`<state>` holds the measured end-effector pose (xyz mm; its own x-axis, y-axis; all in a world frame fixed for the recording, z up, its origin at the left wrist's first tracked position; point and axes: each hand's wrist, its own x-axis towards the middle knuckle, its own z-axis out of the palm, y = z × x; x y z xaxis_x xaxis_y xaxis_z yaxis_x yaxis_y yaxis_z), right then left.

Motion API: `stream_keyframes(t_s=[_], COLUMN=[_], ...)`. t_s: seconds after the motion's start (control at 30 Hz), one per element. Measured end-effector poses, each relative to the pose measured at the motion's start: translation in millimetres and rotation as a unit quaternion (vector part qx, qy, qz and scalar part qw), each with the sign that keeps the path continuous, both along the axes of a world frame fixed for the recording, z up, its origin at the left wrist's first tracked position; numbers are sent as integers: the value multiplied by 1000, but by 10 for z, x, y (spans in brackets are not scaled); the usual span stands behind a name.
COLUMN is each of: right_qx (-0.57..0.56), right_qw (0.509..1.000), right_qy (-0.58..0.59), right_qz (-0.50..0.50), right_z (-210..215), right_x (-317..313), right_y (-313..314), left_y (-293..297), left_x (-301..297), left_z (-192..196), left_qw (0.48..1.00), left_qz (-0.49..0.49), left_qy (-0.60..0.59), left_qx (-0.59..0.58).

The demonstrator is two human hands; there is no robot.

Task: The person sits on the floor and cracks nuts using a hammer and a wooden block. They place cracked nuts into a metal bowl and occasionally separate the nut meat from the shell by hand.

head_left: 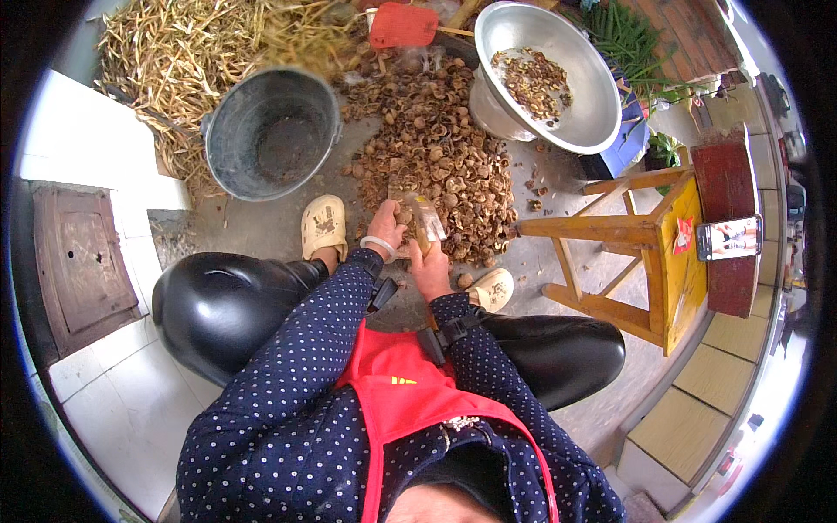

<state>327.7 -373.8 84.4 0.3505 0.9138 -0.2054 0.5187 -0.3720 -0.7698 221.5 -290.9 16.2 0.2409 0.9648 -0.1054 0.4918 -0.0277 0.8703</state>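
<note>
My right hand (pixel 430 272) is closed around the handle of a hammer (pixel 427 220), whose worn metal head lies just beyond the fingers. Close beside it, my left hand (pixel 386 230) pinches what looks like a walnut (pixel 404 213), mostly covered by the fingertips. Both hands are low between my knees, at the near edge of a broad heap of cracked walnut shells (pixel 449 166). A single round walnut (pixel 465 281) rests on the floor near my right shoe.
A dark bucket (pixel 228 131) stands left of the heap, dried stalks (pixel 187 52) behind it. At back right, a metal basin (pixel 588 78) holds nut pieces (pixel 534 85). A red scoop (pixel 403 25) lies at the back. A yellow wooden stool (pixel 676 288) with a phone (pixel 731 239) stands right.
</note>
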Motion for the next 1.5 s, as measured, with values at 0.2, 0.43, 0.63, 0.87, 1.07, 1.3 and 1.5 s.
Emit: stream_keyframes(t_s=[0.2,0.43,0.63,0.87,1.07,1.3,1.5], right_qx=[-66,-6,-25,8,-2,-100,27], right_qw=[996,1000,998,999,999,993,998], right_qy=[-56,-10,-42,15,41,-58,19], right_qz=[18,11,46,-51,-27,2,-45], right_z=[-16,-109,-174,-96,-94,-113,-36], right_x=[16,-9,25,94,98,11,53], right_y=[-22,-52,-89,-3,-55,-34,31], left_y=[10,32,5,36,18,75,62], left_x=[-31,-3,-59,0,-53,-85,-72], left_z=[-6,-228,-191,-84,-121,-113,-167], left_qw=[1000,996,999,996,991,990,982], left_qz=[-15,14,0,17,3,-34,-41], left_qy=[-1,-39,47,90,133,137,185], left_qx=[17,-78,-14,10,-15,-29,-28])
